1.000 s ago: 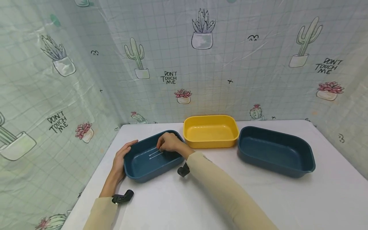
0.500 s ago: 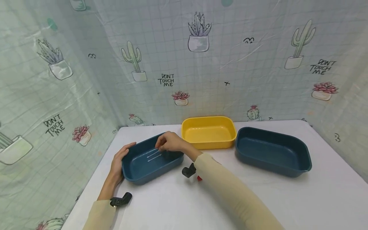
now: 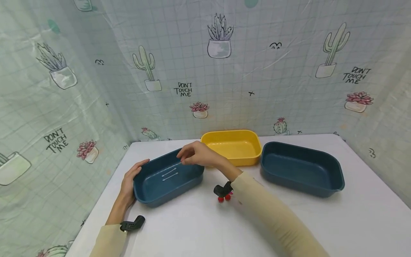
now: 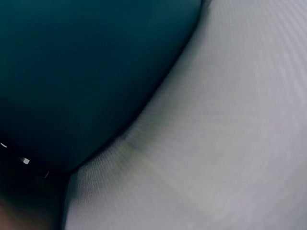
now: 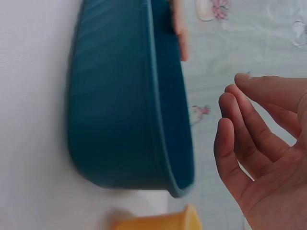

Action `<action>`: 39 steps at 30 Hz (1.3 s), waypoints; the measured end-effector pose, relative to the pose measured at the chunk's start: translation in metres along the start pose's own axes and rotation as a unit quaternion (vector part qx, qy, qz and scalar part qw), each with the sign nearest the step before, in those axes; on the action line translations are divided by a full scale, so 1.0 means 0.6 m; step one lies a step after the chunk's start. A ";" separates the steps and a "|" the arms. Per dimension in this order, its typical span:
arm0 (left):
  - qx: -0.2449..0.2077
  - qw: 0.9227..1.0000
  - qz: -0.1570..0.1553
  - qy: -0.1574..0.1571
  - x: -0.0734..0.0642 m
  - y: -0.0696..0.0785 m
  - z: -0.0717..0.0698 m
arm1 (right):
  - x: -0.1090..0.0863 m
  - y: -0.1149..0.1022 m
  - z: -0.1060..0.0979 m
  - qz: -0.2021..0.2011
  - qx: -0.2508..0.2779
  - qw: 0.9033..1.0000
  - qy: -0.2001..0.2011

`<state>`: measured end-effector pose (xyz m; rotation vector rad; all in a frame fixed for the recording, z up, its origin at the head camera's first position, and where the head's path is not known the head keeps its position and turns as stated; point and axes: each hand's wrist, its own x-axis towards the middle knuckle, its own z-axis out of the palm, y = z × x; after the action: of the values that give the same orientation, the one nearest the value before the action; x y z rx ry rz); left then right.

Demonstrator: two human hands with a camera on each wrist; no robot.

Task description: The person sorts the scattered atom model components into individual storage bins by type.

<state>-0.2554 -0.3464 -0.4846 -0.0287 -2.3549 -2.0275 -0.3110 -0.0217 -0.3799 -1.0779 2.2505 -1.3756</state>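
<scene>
Two thin pale sticks point(image 3: 169, 175) with knobbed ends, like cotton swabs, lie side by side on the floor of the left blue bin point(image 3: 160, 200). My left hand point(image 3: 127, 184) rests along that bin's left end, its fairly straight fingers reaching up to the rim. Above the bin's right part hovers my right hand point(image 3: 200, 155), fingers loosely bent. In the right wrist view, the thumb and fingertips of my right hand point(image 5: 268, 139) come close together with nothing visible between them. The left wrist view mostly shows the dark bin wall point(image 4: 96, 72) and white tabletop.
A yellow bin point(image 3: 234, 161) stands behind my right hand, and another blue bin point(image 3: 298, 184) is to its right. Small round red things point(image 3: 227, 197) lie on the white table point(image 3: 179, 228), partly hidden by my right wrist camera and sleeve. Printed cloth point(image 3: 250, 71) surrounds the table.
My right hand has lifted off the sticks and moved right, its fingers loosening. Both sticks now show fully. The red things have come out from behind the right wrist. My left hand stays at the bin.
</scene>
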 end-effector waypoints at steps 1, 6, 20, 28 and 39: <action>-0.001 1.000 0.000 -0.001 0.000 0.000 0.000 | -0.005 -0.001 -0.003 -0.005 -0.002 1.000 0.003; 0.000 1.000 -0.002 -0.001 -0.003 0.001 -0.001 | -0.032 -0.006 -0.019 -0.015 -0.019 1.000 0.017; -0.003 1.000 0.002 0.000 -0.001 0.001 -0.006 | -0.119 -0.002 -0.041 -0.009 -0.035 0.998 0.043; -0.004 1.000 0.003 -0.005 -0.001 -0.001 -0.003 | -0.175 0.022 -0.052 0.023 -0.051 0.998 0.027; -0.015 1.000 0.002 -0.004 0.000 -0.001 -0.002 | -0.239 0.065 -0.060 0.058 -0.101 0.993 -0.017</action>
<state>-0.2556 -0.3477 -0.4849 -0.0423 -2.3263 -2.0660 -0.2522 0.1154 -0.4139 -1.0045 2.4263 -1.0958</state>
